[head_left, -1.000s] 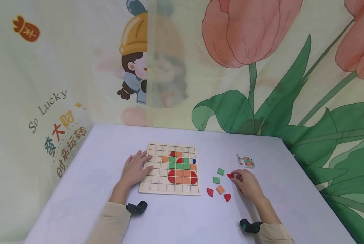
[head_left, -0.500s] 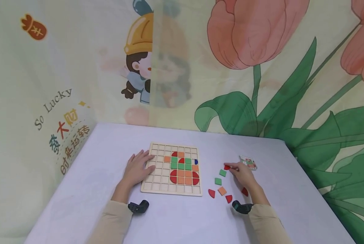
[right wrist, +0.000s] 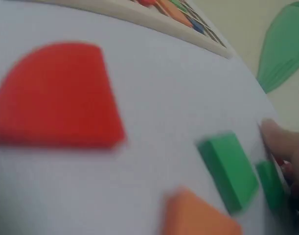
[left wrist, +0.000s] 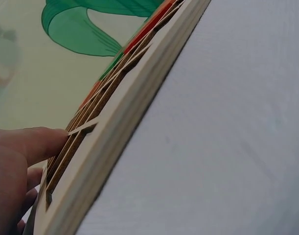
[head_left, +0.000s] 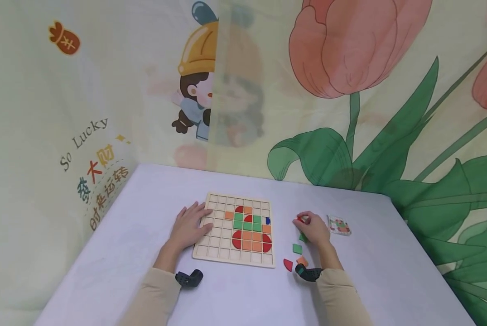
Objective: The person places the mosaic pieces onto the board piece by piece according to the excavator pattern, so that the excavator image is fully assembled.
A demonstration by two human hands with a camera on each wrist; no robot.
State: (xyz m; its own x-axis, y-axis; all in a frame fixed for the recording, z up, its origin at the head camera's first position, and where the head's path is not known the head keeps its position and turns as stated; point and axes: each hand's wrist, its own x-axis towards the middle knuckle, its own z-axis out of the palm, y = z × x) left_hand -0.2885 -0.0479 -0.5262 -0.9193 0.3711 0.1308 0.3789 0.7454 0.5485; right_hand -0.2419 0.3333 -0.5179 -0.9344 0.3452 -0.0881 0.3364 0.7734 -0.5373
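A wooden grid board point(head_left: 218, 248) lies on the pale table and holds a partial pattern of red, orange and green tiles plus one blue tile point(head_left: 268, 220). My left hand point(head_left: 191, 224) rests flat on the board's left side; one of its fingertips point(left wrist: 39, 142) touches the grid. Just right of the board, my right hand point(head_left: 306, 220) pinches a small red piece point(head_left: 299, 219) above the table. Below it lie loose pieces: a green square point(head_left: 297, 248), an orange square point(head_left: 302, 261) and a red quarter-round point(head_left: 287, 265) point(right wrist: 58, 95). Another green piece point(head_left: 303, 237) shows partly under the hand.
A small pattern card point(head_left: 339, 225) lies to the right of my right hand. Printed fabric walls stand close along the table's far and left edges. Black wrist cameras point(head_left: 189, 278) sit on both sleeves near the front.
My right hand picked the red piece up and carried it left and away from me, towards the board. The left hand stayed on the board.
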